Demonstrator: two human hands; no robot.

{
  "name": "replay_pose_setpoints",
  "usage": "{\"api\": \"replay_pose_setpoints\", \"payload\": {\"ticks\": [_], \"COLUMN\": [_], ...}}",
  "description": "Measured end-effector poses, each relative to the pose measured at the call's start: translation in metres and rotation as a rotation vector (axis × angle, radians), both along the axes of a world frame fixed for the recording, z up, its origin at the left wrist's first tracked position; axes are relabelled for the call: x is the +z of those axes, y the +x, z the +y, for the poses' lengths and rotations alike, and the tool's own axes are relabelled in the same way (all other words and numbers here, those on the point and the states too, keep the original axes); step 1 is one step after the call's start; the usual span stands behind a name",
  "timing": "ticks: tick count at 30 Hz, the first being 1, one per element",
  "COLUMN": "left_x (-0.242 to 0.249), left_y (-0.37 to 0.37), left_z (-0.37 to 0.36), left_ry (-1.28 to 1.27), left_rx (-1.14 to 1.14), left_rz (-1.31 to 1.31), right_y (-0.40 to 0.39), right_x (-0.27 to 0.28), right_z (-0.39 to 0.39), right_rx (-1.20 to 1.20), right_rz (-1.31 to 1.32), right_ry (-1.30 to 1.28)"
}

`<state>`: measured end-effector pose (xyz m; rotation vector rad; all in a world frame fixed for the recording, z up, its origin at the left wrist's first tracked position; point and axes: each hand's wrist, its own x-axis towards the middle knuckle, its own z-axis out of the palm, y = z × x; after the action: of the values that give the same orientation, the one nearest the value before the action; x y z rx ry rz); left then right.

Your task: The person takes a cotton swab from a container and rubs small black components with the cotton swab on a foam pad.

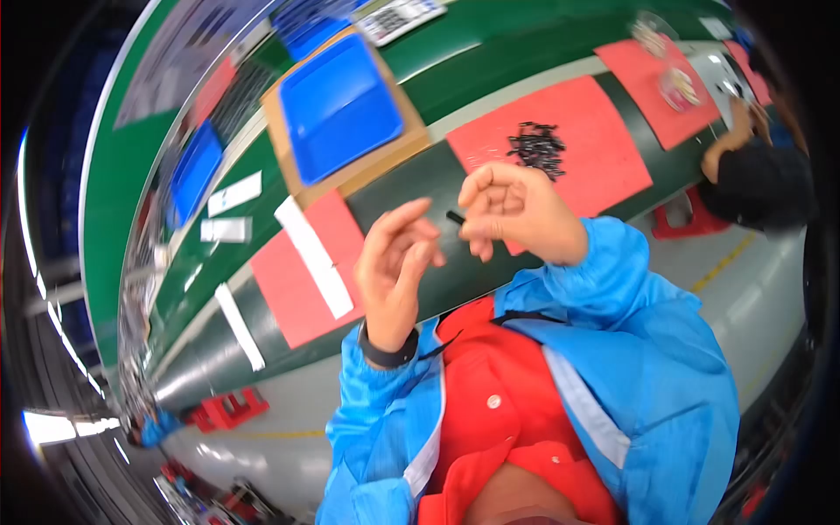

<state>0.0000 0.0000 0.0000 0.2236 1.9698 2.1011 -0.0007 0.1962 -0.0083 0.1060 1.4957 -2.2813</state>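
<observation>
My right hand is closed, pinching a small black part between thumb and fingertips. My left hand is raised beside it, fingers loosely curled and apart, index finger stretched toward the black part, holding nothing. A black band sits on my left wrist. Both hands hover above the dark green table edge. A pile of small black parts lies on a red mat just beyond my right hand.
A blue tray rests on a cardboard sheet at the back. White strips lie on another red mat. Another person in dark clothing works at the far right. Red stools stand on the floor.
</observation>
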Motion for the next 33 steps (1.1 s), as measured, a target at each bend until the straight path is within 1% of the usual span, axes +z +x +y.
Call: {"api": "replay_pose_setpoints", "payload": {"ticks": [2, 3, 4, 5, 7, 8, 11, 12, 14, 15, 19, 24, 28, 30, 33], "left_x": [0.006, 0.014, 0.013, 0.010, 0.004, 0.001, -0.010, -0.013, -0.018, -0.020, -0.018, -0.031, -0.040, -0.038, -0.040], "left_y": [-0.002, -0.014, -0.018, -0.023, -0.020, -0.019, -0.012, -0.011, -0.010, -0.010, -0.012, -0.014, -0.013, -0.011, -0.010], "left_z": [0.016, -0.026, -0.030, -0.035, -0.044, -0.047, -0.050, -0.049, -0.047, -0.046, -0.045, -0.048, -0.048, -0.047, -0.047], "left_ry": [0.263, 0.367, 0.369, 0.427, 0.545, 0.554, 0.765, 0.781, 0.873, 0.914, 0.877, 0.878, 0.952, 0.927, 0.923], "left_rx": [-0.056, -0.106, -0.082, -0.115, -0.176, -0.152, -0.226, -0.209, -0.276, -0.315, -0.298, -0.337, -0.361, -0.320, -0.300], "left_rz": [-0.062, -0.025, 0.012, 0.033, 0.009, 0.016, -0.229, -0.229, -0.309, -0.347, -0.329, -0.333, -0.329, -0.331, -0.336], "right_y": [0.004, -0.005, -0.009, -0.014, -0.012, -0.012, -0.011, -0.010, -0.008, -0.008, -0.008, -0.004, -0.002, -0.002, -0.002], "right_x": [0.028, 0.036, 0.042, 0.046, 0.052, 0.053, 0.054, 0.051, 0.047, 0.048, 0.054, 0.051, 0.049, 0.047, 0.046], "right_z": [0.002, -0.043, -0.049, -0.054, -0.064, -0.068, -0.075, -0.076, -0.075, -0.076, -0.078, -0.080, -0.082, -0.083, -0.085], "right_rx": [0.050, 0.085, 0.096, 0.104, 0.133, 0.139, 0.168, 0.177, 0.184, 0.193, 0.182, 0.129, 0.087, 0.061, 0.054], "right_rz": [0.041, 0.112, 0.118, 0.129, 0.105, 0.134, 0.180, 0.250, 0.395, 0.391, 0.388, 0.478, 0.557, 0.629, 0.616], "right_ry": [-0.159, -0.189, -0.163, -0.135, -0.102, -0.081, -0.030, 0.012, 0.094, 0.101, 0.162, 0.261, 0.344, 0.422, 0.436]}}
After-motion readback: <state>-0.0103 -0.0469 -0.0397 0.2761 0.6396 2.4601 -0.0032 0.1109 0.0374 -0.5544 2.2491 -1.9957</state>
